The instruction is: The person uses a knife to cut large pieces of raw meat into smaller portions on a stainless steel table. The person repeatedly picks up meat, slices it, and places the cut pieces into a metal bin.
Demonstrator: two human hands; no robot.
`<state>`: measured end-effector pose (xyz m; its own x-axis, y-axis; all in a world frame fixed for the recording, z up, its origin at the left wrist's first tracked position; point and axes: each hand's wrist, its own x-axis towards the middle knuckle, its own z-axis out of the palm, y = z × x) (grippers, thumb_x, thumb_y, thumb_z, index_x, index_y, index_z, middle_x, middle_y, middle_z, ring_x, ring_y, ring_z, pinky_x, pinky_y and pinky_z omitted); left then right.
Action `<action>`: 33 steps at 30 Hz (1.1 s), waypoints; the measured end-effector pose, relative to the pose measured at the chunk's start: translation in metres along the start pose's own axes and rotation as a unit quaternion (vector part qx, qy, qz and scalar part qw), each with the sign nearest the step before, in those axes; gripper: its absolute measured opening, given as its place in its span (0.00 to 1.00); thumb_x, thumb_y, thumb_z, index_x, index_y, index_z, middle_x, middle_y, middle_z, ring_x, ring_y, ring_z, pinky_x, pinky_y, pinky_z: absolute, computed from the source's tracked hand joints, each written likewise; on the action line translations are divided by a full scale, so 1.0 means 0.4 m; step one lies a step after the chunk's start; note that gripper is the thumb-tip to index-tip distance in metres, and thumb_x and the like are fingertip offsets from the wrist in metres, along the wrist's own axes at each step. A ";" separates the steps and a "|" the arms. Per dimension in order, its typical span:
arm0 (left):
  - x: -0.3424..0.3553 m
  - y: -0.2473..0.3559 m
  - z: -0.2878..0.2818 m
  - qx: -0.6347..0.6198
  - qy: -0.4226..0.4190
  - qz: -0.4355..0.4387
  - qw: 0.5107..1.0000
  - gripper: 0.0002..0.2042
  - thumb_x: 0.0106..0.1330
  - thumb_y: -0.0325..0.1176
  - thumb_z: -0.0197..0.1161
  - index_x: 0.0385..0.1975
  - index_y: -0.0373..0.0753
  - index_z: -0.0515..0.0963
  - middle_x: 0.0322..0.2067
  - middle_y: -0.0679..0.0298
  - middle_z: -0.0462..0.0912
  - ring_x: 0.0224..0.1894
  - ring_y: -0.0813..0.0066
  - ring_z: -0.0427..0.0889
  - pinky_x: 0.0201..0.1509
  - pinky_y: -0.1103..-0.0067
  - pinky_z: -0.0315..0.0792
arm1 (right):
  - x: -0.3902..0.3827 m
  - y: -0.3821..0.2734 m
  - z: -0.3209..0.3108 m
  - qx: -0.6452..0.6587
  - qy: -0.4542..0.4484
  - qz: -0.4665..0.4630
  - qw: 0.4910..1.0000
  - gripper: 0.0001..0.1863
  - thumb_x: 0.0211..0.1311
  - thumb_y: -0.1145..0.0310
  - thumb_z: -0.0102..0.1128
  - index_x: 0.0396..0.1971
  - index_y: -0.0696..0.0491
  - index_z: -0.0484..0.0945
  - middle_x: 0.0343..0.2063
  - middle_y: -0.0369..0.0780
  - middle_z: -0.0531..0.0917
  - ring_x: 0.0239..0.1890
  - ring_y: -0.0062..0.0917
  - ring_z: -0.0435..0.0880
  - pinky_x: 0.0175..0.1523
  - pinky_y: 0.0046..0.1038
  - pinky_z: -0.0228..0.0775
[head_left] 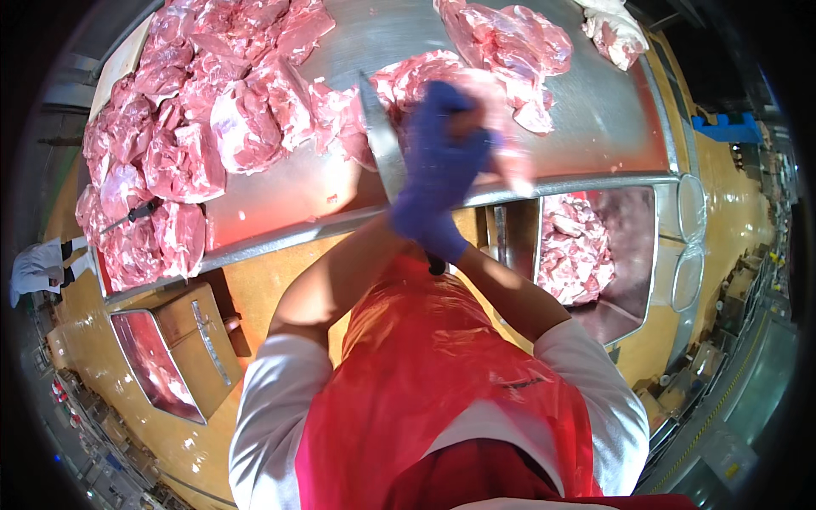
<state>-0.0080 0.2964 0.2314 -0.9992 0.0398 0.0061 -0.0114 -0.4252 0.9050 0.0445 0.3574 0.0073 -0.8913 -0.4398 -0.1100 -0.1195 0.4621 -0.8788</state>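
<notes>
Both my hands wear blue gloves and come together at the table's near edge, wrists overlapping. My right hand [435, 236] is closed round a knife [384, 140]. Its dark handle end shows below the hand, and its wide blade points up and to the left. Reaching over it, my left hand [446, 140] is closed on a piece of raw meat [493, 106], which is blurred by motion along with the fingers. Behind that piece, more red meat [416, 72] lies on the metal table [595, 127].
Many raw cuts [178, 127] cover the table's left side, with another knife [132, 215] on them. Larger cuts [518, 42] and a pale piece [614, 34] lie at the back. A metal bin [633, 255] holds trimmings; another bin [178, 348] stands left. A person [38, 268] is far left.
</notes>
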 end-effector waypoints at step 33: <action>0.110 -0.289 -0.724 0.411 0.142 0.038 0.900 0.16 0.55 0.37 0.65 0.42 0.41 0.73 0.36 0.47 0.83 0.40 0.47 0.85 0.43 0.61 0.76 | 0.338 -0.241 -0.033 -0.331 -0.028 -0.026 0.943 0.33 0.64 0.72 0.47 0.70 0.61 0.57 0.43 0.57 0.80 0.47 0.51 0.79 0.59 0.45 0.68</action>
<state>-0.0619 0.0856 0.0040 -0.9669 -0.2431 0.0776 -0.0272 0.4003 0.9160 -0.0701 0.2636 0.0832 -0.8543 -0.5066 -0.1162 -0.4255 0.8101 -0.4034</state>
